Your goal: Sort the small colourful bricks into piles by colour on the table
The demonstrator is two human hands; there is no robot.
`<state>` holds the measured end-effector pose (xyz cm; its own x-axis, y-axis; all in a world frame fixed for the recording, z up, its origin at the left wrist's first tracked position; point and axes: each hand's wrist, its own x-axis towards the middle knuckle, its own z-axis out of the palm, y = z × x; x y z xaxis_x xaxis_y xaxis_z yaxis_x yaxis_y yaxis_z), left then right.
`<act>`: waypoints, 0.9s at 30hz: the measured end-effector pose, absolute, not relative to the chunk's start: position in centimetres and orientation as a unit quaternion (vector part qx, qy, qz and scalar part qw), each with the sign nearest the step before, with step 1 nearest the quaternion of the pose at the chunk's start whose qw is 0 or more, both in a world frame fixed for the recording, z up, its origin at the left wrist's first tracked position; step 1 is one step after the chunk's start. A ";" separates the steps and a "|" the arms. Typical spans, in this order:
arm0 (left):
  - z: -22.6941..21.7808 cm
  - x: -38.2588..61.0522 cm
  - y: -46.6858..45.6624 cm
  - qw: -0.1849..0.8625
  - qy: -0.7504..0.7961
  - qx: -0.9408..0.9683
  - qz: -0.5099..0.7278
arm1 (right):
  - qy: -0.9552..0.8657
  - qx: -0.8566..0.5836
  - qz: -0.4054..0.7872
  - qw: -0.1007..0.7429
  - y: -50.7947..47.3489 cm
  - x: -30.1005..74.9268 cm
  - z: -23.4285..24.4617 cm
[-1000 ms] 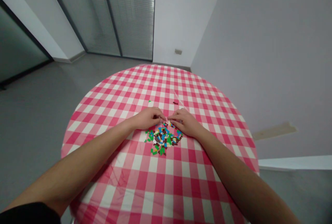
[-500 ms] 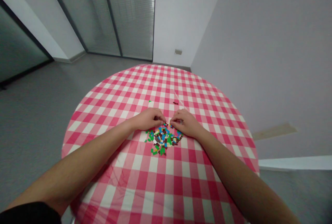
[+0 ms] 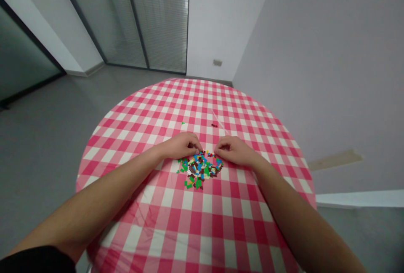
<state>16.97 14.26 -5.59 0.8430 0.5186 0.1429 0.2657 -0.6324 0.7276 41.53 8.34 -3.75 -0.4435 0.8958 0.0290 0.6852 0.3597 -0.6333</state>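
Note:
A pile of small toy building bricks (image 3: 200, 169) in green, blue, dark brown, white and yellow lies on the checkered cloth. My left hand (image 3: 182, 145) rests at the pile's far left edge, thumb and fingers closed in a pinch. On the far right side of the pile, my right hand (image 3: 232, 150) is also pinched, its fingertips close to the bricks. Whatever sits between the fingertips of either hand is too small to make out. Between the two hands a few red, white and yellow bricks (image 3: 207, 153) show.
Beyond my hands lie a dark brown brick piece (image 3: 214, 125) and a small green brick (image 3: 183, 123). The round table wears a pink-and-white checkered tablecloth (image 3: 202, 231). Grey wall (image 3: 331, 75) stands to the right, and glass panels (image 3: 158, 20) stand behind.
My right hand has moved a little to the right, away from my left hand, widening the gap between them. My left hand has stayed nearly still.

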 end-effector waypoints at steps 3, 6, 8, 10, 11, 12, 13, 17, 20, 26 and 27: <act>-5.6 17.0 14.3 0.368 0.220 0.887 0.172 | -0.793 -0.506 0.301 0.154 8.1 42.1 -3.3; -5.5 17.0 14.3 0.365 0.221 0.889 0.169 | -0.791 -0.514 0.311 0.111 7.9 42.4 -2.9; -5.5 17.0 14.3 0.368 0.221 0.887 0.169 | -0.790 -0.517 0.317 0.086 7.8 42.4 -2.6; -5.5 17.0 14.2 0.371 0.224 0.885 0.169 | -0.792 -0.518 0.315 0.072 7.6 42.2 -2.2; -5.5 17.0 14.2 0.371 0.226 0.885 0.169 | -0.793 -0.520 0.311 0.069 7.5 42.1 -2.1; -5.5 17.0 14.2 0.371 0.227 0.885 0.167 | -0.793 -0.520 0.309 0.064 7.5 42.0 -1.9; -5.5 17.0 14.3 0.370 0.228 0.885 0.165 | -0.794 -0.521 0.309 0.058 7.4 42.0 -1.8; -5.4 17.0 14.3 0.375 0.227 0.885 0.155 | -0.792 -0.521 0.317 0.034 7.5 41.9 -1.6; -5.4 17.0 14.3 0.380 0.230 0.883 0.151 | -0.791 -0.521 0.319 0.038 7.6 41.9 -1.8; -5.4 17.0 14.3 0.372 0.232 0.887 0.148 | -0.783 -0.520 0.335 0.052 7.5 41.9 -2.0; -5.4 17.0 14.3 0.371 0.231 0.887 0.149 | -0.780 -0.520 0.344 0.055 7.5 42.0 -2.0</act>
<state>16.99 14.34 -5.43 0.8487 0.5209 0.0921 0.2998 -0.6172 0.7275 41.98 7.49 -2.04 -0.4529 0.8490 -0.2723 0.7729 0.2217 -0.5945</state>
